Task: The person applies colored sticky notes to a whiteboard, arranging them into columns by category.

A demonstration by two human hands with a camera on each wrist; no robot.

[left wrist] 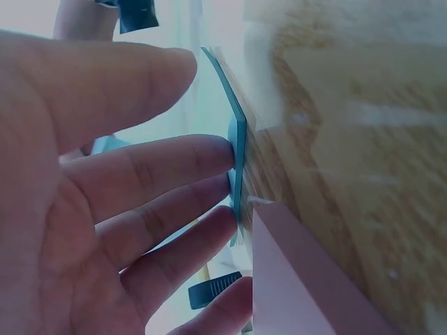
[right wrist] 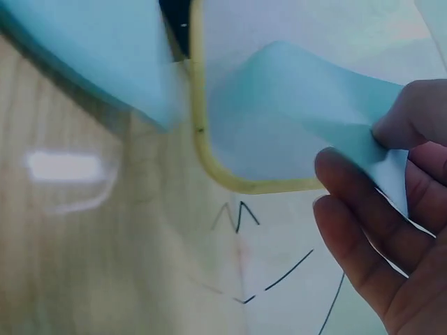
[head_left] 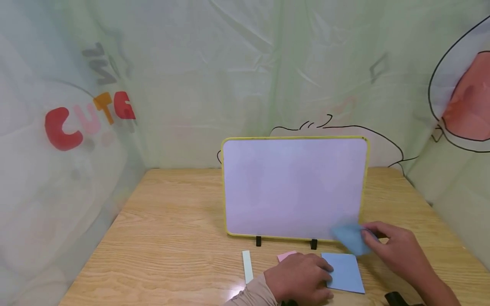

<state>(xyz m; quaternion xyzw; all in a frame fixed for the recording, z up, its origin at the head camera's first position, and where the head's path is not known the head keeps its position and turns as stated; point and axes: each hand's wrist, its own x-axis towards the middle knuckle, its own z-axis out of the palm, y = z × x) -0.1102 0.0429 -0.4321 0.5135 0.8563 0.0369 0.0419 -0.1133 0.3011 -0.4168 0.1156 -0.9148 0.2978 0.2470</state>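
Note:
My right hand (head_left: 400, 250) pinches a single light-blue sticky note (head_left: 351, 239) by one corner, between thumb and fingers. The sheet is curved and blurred, just in front of the whiteboard's (head_left: 292, 187) lower right corner. In the right wrist view that note (right wrist: 300, 87) overlaps the board's yellow frame; I cannot tell whether they touch. My left hand (head_left: 300, 276) rests its fingertips on the left side of a blue sticky-note pad (head_left: 344, 276) lying on the table. Beneath the left hand a pink pad (head_left: 285, 256) is partly hidden; its edge (left wrist: 300, 279) appears close by in the left wrist view.
The whiteboard stands upright on two black feet (head_left: 314, 244) behind the pads. A pale narrow strip (head_left: 247, 265) lies left of the left hand. At the lower right a black object (head_left: 395, 298) is cut off by the frame. Printed curtains (head_left: 199, 85) surround the wooden table (head_left: 164, 229).

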